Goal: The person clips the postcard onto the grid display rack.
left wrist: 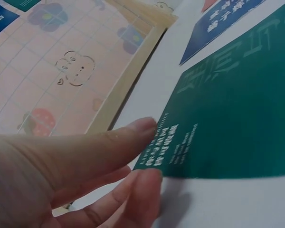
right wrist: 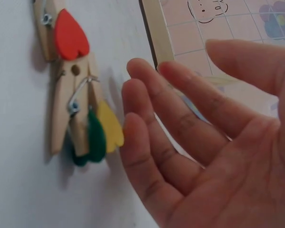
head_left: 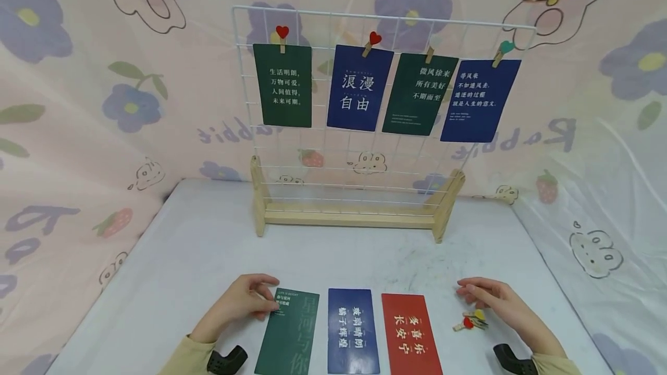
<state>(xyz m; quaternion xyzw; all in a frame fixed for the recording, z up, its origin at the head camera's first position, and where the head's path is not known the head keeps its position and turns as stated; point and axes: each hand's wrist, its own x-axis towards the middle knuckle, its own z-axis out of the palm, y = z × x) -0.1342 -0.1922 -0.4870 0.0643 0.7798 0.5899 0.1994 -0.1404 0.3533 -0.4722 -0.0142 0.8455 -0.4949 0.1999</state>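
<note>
At the upper left corner of a dark green card [head_left: 288, 337], my left hand [head_left: 241, 301] pinches the edge, the thumb on the printed face and the fingertips at the edge below. That corner looks slightly raised in the left wrist view. Beside it lie a blue card [head_left: 354, 331] and a red card [head_left: 411, 334], both with white lettering. My right hand [head_left: 501, 301] is held with loose fingers next to a small pile of wooden clothespins [head_left: 468, 323], holding nothing. In the right wrist view the pins carry a red heart [right wrist: 71, 35], a yellow heart [right wrist: 110, 127] and a green heart [right wrist: 94, 142].
Behind the cards stands a white wire grid [head_left: 333, 14] on a wooden base [head_left: 346, 218]. Several green and blue cards, such as a blue one [head_left: 359, 88], hang from it by heart clothespins. A patterned cloth [head_left: 78, 149] surrounds the white table [head_left: 208, 242].
</note>
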